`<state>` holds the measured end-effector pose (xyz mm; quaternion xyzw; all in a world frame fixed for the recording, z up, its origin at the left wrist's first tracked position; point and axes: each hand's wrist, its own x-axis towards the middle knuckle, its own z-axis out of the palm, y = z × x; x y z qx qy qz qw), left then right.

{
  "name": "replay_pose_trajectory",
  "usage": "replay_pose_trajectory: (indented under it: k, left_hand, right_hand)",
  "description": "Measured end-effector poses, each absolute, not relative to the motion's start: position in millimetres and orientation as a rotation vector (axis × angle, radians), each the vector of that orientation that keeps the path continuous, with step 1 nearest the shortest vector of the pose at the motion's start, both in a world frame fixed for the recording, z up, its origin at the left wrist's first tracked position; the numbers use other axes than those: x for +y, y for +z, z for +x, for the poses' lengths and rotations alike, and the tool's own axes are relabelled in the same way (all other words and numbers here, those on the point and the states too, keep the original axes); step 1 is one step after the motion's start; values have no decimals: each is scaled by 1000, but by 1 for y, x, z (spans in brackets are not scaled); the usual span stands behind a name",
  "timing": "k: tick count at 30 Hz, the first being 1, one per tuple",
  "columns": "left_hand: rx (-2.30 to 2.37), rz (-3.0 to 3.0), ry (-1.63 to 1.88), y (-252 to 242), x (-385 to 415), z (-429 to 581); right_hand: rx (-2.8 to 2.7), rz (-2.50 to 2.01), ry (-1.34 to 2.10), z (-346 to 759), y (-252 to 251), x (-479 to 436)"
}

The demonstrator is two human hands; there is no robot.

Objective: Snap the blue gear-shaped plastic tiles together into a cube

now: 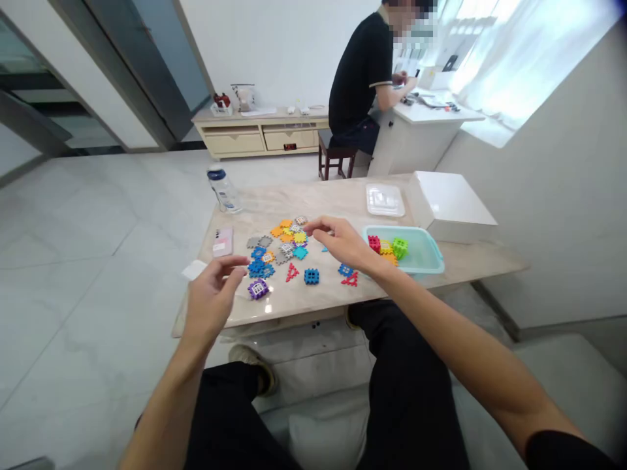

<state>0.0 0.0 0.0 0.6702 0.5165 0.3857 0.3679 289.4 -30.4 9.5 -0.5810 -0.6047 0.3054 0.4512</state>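
Note:
My left hand (pixel 214 282) is open at the left of the table, thumb and fingers apart. Its fingertips are beside a group of blue interlocking pieces (pixel 256 266). Above the far side of the piece pile is my right hand (pixel 337 240), also open, with its fingertips close to yellow pieces (pixel 300 237) and a white window-patterned piece (pixel 296 228). Grey pieces (pixel 282 257) and orange pieces (pixel 277 232) lie between the hands. Closer to me are a purple block with a white window (pixel 258 288), a red triangle (pixel 292 272) and a dark blue block (pixel 311 277).
On the right, a light-blue tray (pixel 433 256) holds red, yellow, orange and green blocks. Behind it are a clear plastic container (pixel 385 200) and a white box (pixel 453 202). A water bottle (pixel 225 191) and a phone (pixel 223 241) are at left. Another person (pixel 365 72) sits at a far desk.

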Motion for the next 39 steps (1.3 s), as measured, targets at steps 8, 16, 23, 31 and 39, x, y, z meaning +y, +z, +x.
replay_pose_trajectory:
  k: [8, 16, 23, 31, 39]
  left_hand:
    - [1338, 1805, 727, -102, 89, 1]
    - [1492, 2168, 592, -121, 70, -34]
    - [1468, 2260, 583, -114, 73, -33]
    - [1719, 2126, 490, -110, 82, -43]
    - [1764, 2180, 387, -111, 70, -45]
  right_hand:
    - [-1823, -1832, 827, 283, -78, 15]
    - [-1990, -1877, 827, 251, -79, 34]
    - [-2018, -1825, 761, 233, -87, 34]
    - [-2126, -1903, 696, 228, -134, 54]
    - [-2311, -1885, 548, 171, -167, 88]
